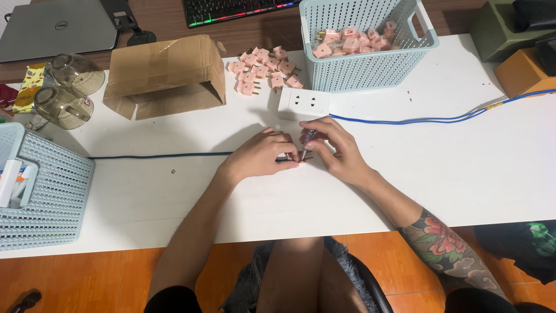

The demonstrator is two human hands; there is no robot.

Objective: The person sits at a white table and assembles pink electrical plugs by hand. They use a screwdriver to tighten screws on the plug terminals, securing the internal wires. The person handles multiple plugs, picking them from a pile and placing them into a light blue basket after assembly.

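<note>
- left hand (263,155) and right hand (336,148) together mid-table, pinched on small dark screwdriver (307,141) and tiny part, mostly hidden by fingers
- white table (463,168), orange tiled floor (87,284)
- pale-blue plastic basket (23,191) cut off left

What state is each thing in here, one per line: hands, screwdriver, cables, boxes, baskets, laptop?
left hand: pinching a dark cable end against the table
right hand: gripping a small screwdriver, held upright, tip down
dark cable: lying straight
blue cable: lying loose
cardboard box: on its side, open
basket: upright, holding pink plugs
loose pink plugs: piled on the table
laptop: closed
</note>
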